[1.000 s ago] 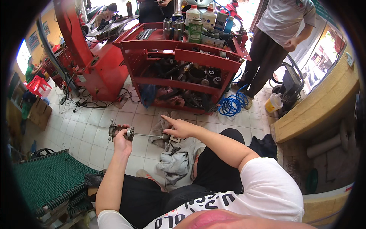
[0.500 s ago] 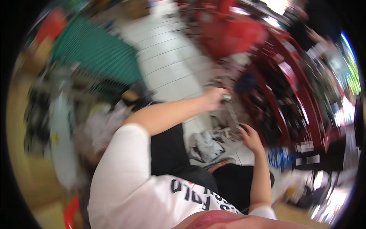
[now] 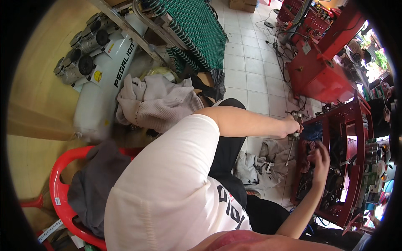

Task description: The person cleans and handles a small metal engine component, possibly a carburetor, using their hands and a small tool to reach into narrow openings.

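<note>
My left hand is closed around a metal tool with a chunky head, and a long thin rod hangs from it toward the floor. The tool's exact kind is hard to make out, since my fingers cover part of it. Beside the red metal tool cart, my right hand reaches over its near edge with fingers apart. A reddish cloth lies by those fingers; whether they touch it, I cannot tell. Dark tools and parts fill the cart's shelf below. Close to my left hand, a dark blue cloth rests in the cart.
Grey rags with a metal piece on them lie on the tiled floor below my left hand. A red machine with black cables stands ahead. At left are a green woven folding chair, an air compressor and a red plastic chair.
My right hand has left the rod's lower end and moved to the cart. My left hand still grips the tool. The view has swung toward the right.
</note>
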